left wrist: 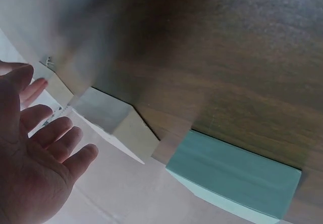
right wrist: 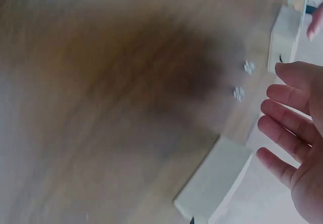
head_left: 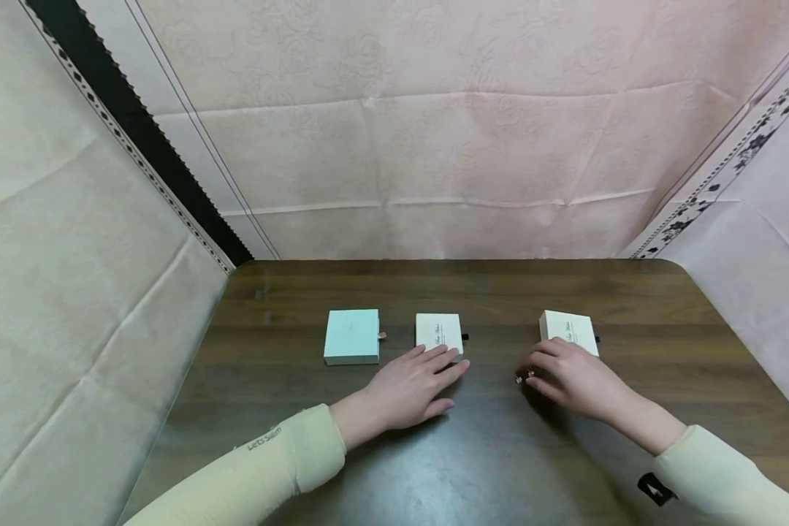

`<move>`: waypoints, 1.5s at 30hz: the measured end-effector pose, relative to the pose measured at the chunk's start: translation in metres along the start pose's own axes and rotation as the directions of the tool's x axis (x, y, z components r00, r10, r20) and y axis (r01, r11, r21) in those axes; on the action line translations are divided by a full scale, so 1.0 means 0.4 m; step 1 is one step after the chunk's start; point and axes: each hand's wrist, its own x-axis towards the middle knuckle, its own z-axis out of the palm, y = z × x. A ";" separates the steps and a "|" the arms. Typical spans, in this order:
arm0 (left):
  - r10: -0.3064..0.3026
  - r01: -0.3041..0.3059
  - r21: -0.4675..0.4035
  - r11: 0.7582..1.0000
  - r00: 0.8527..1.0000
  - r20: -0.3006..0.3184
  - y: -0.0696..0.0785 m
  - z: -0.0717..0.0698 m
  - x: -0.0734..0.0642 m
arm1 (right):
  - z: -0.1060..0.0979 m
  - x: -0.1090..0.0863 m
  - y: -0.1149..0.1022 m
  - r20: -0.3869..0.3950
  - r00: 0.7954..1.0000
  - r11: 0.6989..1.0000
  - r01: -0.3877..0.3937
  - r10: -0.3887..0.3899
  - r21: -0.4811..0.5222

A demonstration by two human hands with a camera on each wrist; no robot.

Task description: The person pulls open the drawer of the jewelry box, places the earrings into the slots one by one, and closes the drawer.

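Studs [right wrist: 238, 93] near your right hand [head_left: 572, 376], fingers loosely bent, empty; left hand [head_left: 409, 389] spread, empty. Likely pickup step; calls for light pinch.

Boxes, three in all: one turquoise box [head_left: 351, 336] and two white boxes [head_left: 439, 329]; side tabs, three, one to each box, comprising one pale tab [head_left: 382, 336] and two black tabs [head_left: 464, 337]; small shiny pieces [right wrist: 249, 67], two, of like form. Hands, two, one left hand [head_left: 413, 387] and one right hand [head_left: 575, 380]; sleeves [head_left: 283, 453], two, one to each arm; counter [head_left: 368, 285], one, carrying all three boxes.
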 end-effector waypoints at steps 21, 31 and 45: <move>-0.032 0.032 -0.025 0.999 0.999 -0.008 -0.007 -0.019 -0.029 | -0.041 -0.088 0.138 0.066 0.967 0.968 -0.243 0.247 -0.068; -0.042 0.042 -0.031 0.999 0.999 0.004 -0.007 -0.032 -0.055 | -0.019 -0.086 0.149 0.060 0.966 0.968 -0.249 0.250 -0.022; -0.063 0.069 -0.060 0.996 0.993 0.101 0.012 -0.062 -0.091 | 0.008 -0.015 0.118 0.054 0.985 0.987 -0.163 0.163 0.004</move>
